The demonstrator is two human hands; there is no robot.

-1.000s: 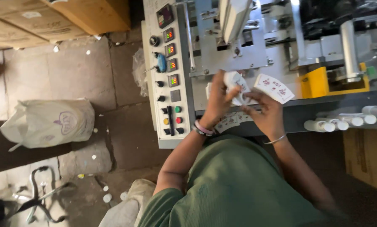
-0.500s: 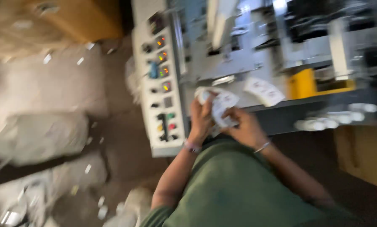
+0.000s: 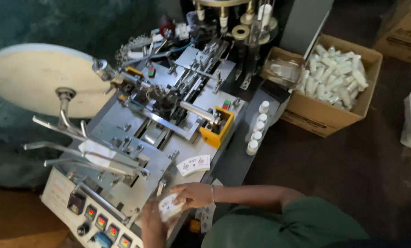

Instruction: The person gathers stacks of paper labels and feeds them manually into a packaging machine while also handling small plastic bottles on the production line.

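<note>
Stack of small white printed paper blanks point(image 3: 169, 206) sits at the near edge of the machine's metal deck point(image 3: 187, 158), pinched betw. both hands, low in the frame just right of the control panel point(image 3: 93, 213). Risk first: the grip looks loose and the stack isn't squared, so blanks could fan out and slide off the deck edge to the floor, or go skewed if offered to the feed rails point(image 3: 100, 158) that way; cause would be uneven finger pressure on thin, slippery sheets. Second risk: hands are close to exposed rods and the mechanism w/ the yellow block point(image 3: 219, 128), so a sleeve or bangle could snag if parts are moving; can't tell whether the machine is running. Looks of the thing: thin flat curved-edge pieces, white w/ small red and dark print, edges a bit splayed; likely light and floppy. A second small fan of the same blanks point(image 3: 194, 164) lies on the deck just beyond, apart from the hands. Right hand point(image 3: 192, 195) is curled over the stack, fingers closed on its top and far side, bangle at the wrist. Left hand point(image 3: 152, 225) is blurred, coming up from below; seems to clasp the near end, but exact finger state can't be told. Further out: big pale paper reel point(image 3: 29, 78) at left, row of white rolled cups point(image 3: 257, 128) on the dark side ledge, cardboard box point(image 3: 324, 115) full of more at right.
</note>
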